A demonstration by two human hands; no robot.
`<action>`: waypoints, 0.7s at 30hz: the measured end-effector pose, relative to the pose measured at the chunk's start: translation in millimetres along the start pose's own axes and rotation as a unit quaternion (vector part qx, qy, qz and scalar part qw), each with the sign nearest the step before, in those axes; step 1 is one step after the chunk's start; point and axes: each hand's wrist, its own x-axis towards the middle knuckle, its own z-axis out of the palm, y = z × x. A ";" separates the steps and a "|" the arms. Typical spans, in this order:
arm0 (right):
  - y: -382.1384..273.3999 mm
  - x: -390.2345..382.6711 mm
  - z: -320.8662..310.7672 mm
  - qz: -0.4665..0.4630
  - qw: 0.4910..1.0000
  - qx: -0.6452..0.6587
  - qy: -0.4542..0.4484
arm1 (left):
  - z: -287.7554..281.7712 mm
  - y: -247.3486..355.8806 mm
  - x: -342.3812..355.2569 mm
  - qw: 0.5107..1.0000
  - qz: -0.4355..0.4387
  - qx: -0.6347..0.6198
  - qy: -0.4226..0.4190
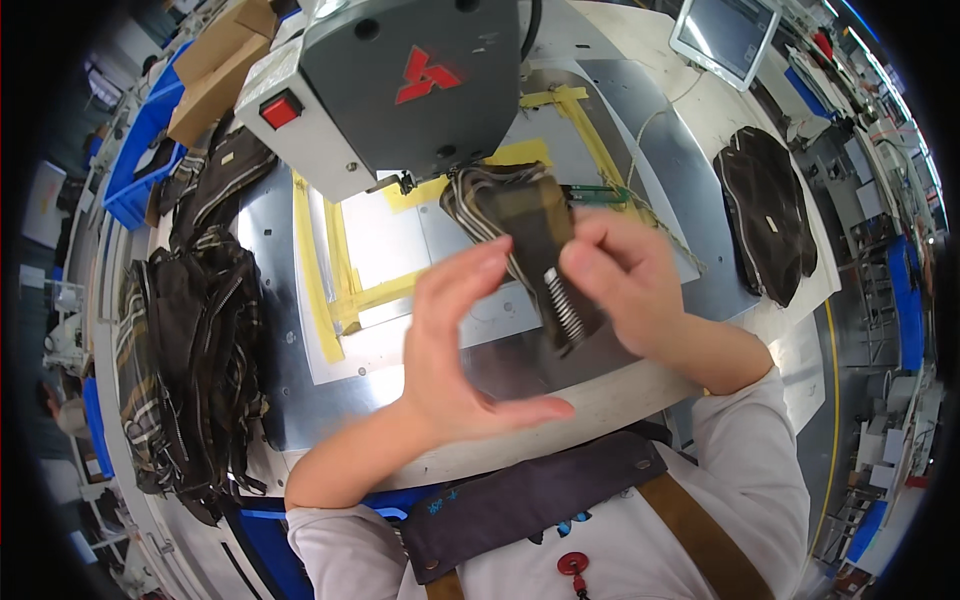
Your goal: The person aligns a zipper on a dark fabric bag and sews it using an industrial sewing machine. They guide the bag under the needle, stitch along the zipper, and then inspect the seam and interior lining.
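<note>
Nearest the person's chest, just short of the sewing machine head, the left hand hovers over the pale table edge with its fingers loose and curved — holding nothing, the fingertips just beside a dark fabric piece. That piece, brown with striped piping and a metal zipper end, stands tilted below the machine head, its upper end close under the needle area. The right hand grasps it from the right side, fingers pinched on its edge near the zipper. Beneath the piece lies a metal plate marked with yellow tape. Left of the machine head sits a heap of dark striped fabric pieces; right of it, well apart, lies a dark oval fabric panel. Farther back, right of the machine head, a small screen stands — its display too small to read.
</note>
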 end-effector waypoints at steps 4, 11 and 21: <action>-12.8 -7.7 9.5 -0.138 0.970 -0.191 -0.053 | 0.8 17.0 -3.1 0.994 -0.110 0.009 0.015; -33.7 12.0 -13.9 -0.234 0.938 -0.253 0.033 | -25.7 28.8 29.7 0.941 -0.277 -0.162 0.106; 2.6 21.8 -32.6 0.060 0.996 -0.060 -0.030 | -9.0 -12.4 25.6 0.932 -0.301 -0.191 0.071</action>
